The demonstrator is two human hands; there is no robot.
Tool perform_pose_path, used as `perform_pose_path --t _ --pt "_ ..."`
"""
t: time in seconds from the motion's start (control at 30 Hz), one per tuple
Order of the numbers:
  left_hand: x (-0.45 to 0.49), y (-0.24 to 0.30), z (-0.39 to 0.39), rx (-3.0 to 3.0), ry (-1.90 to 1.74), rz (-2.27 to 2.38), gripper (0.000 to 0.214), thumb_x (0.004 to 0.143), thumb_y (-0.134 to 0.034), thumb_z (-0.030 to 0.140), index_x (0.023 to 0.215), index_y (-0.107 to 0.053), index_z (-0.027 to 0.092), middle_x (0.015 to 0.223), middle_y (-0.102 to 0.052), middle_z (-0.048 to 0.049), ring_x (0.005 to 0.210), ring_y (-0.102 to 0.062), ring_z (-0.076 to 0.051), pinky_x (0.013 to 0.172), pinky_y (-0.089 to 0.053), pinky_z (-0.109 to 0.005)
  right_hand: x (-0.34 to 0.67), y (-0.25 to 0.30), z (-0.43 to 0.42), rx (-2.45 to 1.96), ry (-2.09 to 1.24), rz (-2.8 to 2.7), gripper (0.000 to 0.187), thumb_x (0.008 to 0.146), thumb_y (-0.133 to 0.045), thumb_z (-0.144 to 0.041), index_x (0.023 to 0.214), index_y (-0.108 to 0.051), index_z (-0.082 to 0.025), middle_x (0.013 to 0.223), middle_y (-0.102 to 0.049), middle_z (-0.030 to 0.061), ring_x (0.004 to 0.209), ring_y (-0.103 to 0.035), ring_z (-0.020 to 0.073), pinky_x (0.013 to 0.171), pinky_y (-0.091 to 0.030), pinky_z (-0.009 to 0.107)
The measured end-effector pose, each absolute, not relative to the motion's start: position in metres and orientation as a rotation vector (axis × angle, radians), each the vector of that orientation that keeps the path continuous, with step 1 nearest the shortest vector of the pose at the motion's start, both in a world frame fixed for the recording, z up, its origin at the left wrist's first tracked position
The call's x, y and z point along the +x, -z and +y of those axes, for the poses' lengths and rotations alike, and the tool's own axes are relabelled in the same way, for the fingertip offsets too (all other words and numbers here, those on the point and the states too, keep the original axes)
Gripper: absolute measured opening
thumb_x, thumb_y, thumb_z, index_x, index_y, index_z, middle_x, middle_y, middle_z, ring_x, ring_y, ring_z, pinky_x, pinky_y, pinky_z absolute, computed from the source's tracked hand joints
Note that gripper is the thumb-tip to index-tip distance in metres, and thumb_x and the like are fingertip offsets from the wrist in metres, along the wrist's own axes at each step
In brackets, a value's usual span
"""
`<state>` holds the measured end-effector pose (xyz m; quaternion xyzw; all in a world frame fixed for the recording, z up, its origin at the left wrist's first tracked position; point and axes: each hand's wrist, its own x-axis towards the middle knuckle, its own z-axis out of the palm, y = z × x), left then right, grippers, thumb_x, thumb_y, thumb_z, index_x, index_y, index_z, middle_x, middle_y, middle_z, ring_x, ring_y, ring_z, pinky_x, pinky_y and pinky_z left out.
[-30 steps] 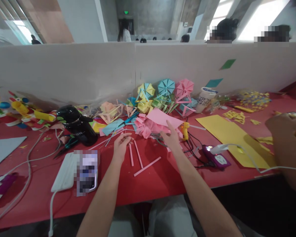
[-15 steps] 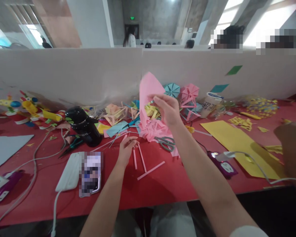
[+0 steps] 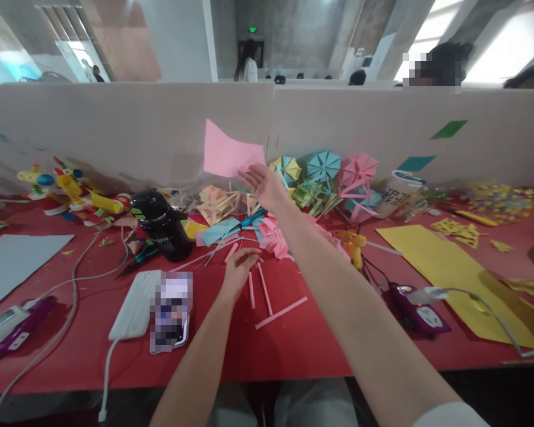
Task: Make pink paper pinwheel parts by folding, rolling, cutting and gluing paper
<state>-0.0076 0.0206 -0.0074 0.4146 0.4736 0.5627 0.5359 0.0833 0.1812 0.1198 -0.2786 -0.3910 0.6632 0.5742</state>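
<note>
My right hand (image 3: 266,185) is raised over the red table (image 3: 302,338), its fingers closed on the edge of a pink paper sheet (image 3: 229,153) that hangs in the air before the white partition. My left hand (image 3: 239,270) rests low on the table with curled fingers touching a pink paper strip (image 3: 230,252). Three more pink strips (image 3: 267,293) lie just right of it. Behind both hands sits a heap of folded paper pinwheels (image 3: 324,172) in yellow, blue and pink.
A black kettle-like pot (image 3: 160,224), a white power bank (image 3: 136,305) and a phone (image 3: 171,317) lie at the left. A yellow glue gun (image 3: 354,243), purple socket strip (image 3: 418,311), yellow sheet (image 3: 449,267) and paper cup (image 3: 395,191) lie right. Cables cross the left.
My right hand has lifted the pink sheet off the paper pile and carried it up and to the left. My left hand has stayed by the strips.
</note>
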Motion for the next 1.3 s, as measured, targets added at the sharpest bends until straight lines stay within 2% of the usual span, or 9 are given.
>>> perform_pose_path --t 0.1,0.23,0.5,0.77,0.9,1.0,1.1,1.23,1.3 --pt "-0.008 0.006 0.021 1.002 -1.328 1.140 0.020 0.070 -0.072 0.033 0.083 -0.075 0.018 0.070 -0.072 -0.0026 0.061 -0.062 -0.014 0.060 -0.042 -0.025 0.077 -0.115 0.178 -0.758 -1.594 -0.871 0.028 0.096 -0.054 -0.047 0.091 -0.056 -0.019 0.101 -0.070 0.0074 0.092 -0.071 0.0173 0.078 -0.061 0.029" --pt "-0.008 0.008 0.022 0.994 -1.322 1.148 0.021 0.070 -0.072 0.034 0.084 -0.075 0.018 0.070 -0.072 -0.0025 0.061 -0.062 -0.014 0.060 -0.043 -0.026 0.072 -0.110 0.177 -0.882 -1.604 -0.994 0.036 0.100 -0.048 -0.048 0.103 -0.057 -0.014 0.107 -0.068 0.0094 0.072 -0.066 0.0110 0.067 -0.056 0.025" --pt "-0.008 0.013 0.023 0.992 -1.335 1.119 0.024 0.068 -0.076 0.035 0.084 -0.075 0.018 0.070 -0.073 -0.0029 0.059 -0.061 -0.013 0.056 -0.042 -0.023 0.066 -0.093 0.190 -1.011 -1.460 -1.369 0.041 0.090 -0.060 -0.059 0.084 -0.063 -0.019 0.067 -0.063 0.0006 0.053 -0.056 0.0115 0.053 -0.048 0.026" --pt "-0.008 0.018 0.028 0.995 -1.335 1.127 0.026 0.066 -0.077 0.037 0.083 -0.076 0.017 0.068 -0.072 -0.0035 0.058 -0.061 -0.013 0.054 -0.042 -0.024 0.081 -0.085 0.194 -1.101 -1.315 -1.668 0.042 0.088 -0.064 -0.056 0.072 -0.063 -0.017 0.057 -0.059 0.0008 0.048 -0.052 0.0120 0.056 -0.048 0.028" --pt "-0.007 0.017 0.027 1.009 -1.317 1.143 0.024 0.065 -0.076 0.035 0.083 -0.076 0.018 0.069 -0.072 -0.0034 0.060 -0.062 -0.014 0.056 -0.043 -0.025 0.095 -0.086 0.192 -1.153 -1.167 -1.709 0.020 0.087 -0.071 -0.034 0.092 -0.070 -0.015 0.060 -0.059 -0.0019 0.051 -0.054 0.0115 0.062 -0.051 0.029" --pt "-0.007 0.016 0.025 1.018 -1.314 1.153 0.024 0.066 -0.074 0.034 0.084 -0.075 0.018 0.070 -0.072 -0.0023 0.061 -0.062 -0.013 0.058 -0.043 -0.024 0.114 -0.080 0.185 -1.163 -1.114 -1.665 0.033 0.085 -0.069 -0.026 0.116 -0.066 -0.015 0.064 -0.062 -0.0030 0.050 -0.055 0.0112 0.060 -0.051 0.029" --pt "-0.008 0.015 0.024 1.016 -1.302 1.141 0.025 0.069 -0.072 0.034 0.087 -0.074 0.017 0.071 -0.072 -0.0018 0.062 -0.062 -0.012 0.060 -0.044 -0.023 0.147 -0.065 0.167 -1.150 -1.024 -1.666 0.035 0.084 -0.067 -0.022 0.119 -0.065 -0.015 0.067 -0.065 -0.0020 0.051 -0.055 0.0112 0.058 -0.050 0.028" --pt "-0.007 0.013 0.025 1.056 -1.308 1.157 0.026 0.069 -0.072 0.034 0.087 -0.073 0.017 0.071 -0.072 -0.0020 0.061 -0.062 -0.012 0.061 -0.046 -0.024 0.197 -0.029 0.121 -1.214 -0.740 -1.705 0.033 0.080 -0.069 -0.030 0.109 -0.069 -0.014 0.088 -0.074 0.0070 0.079 -0.068 0.0188 0.078 -0.055 0.035" --pt "-0.005 0.012 0.025 1.096 -1.310 1.187 0.025 0.068 -0.072 0.033 0.087 -0.073 0.017 0.072 -0.073 -0.0022 0.062 -0.063 -0.013 0.062 -0.048 -0.026 0.214 -0.008 0.097 -1.258 -0.644 -1.733 0.043 0.079 -0.071 -0.037 0.117 -0.068 -0.015 0.110 -0.074 0.0120 0.101 -0.069 0.0247 0.091 -0.053 0.042"
